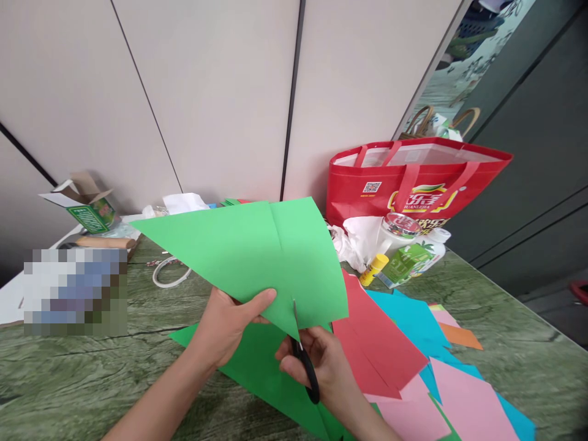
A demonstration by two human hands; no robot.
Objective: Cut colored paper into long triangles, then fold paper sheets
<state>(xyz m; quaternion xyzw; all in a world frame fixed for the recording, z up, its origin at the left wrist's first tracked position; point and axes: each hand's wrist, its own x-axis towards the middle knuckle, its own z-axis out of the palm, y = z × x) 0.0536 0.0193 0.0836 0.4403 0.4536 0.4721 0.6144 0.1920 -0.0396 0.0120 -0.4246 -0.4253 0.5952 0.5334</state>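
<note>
My left hand [229, 324] pinches the lower edge of a folded green paper sheet [257, 251], thumb on the front, and holds it up over the table. My right hand [321, 361] is closed round black-handled scissors [305, 361]. Their blades point up into the bottom edge of the green sheet, next to its centre crease. Under my hands another green sheet [261, 367] lies flat on the table.
Red [376, 343], blue [408, 318], pink [463, 404] and orange [462, 335] paper sheets lie spread to the right on the green stone-patterned table [68, 380]. A red shopping bag [413, 184], a glue stick [373, 269], a jar and cartons stand behind. An open box [87, 205] stands far left.
</note>
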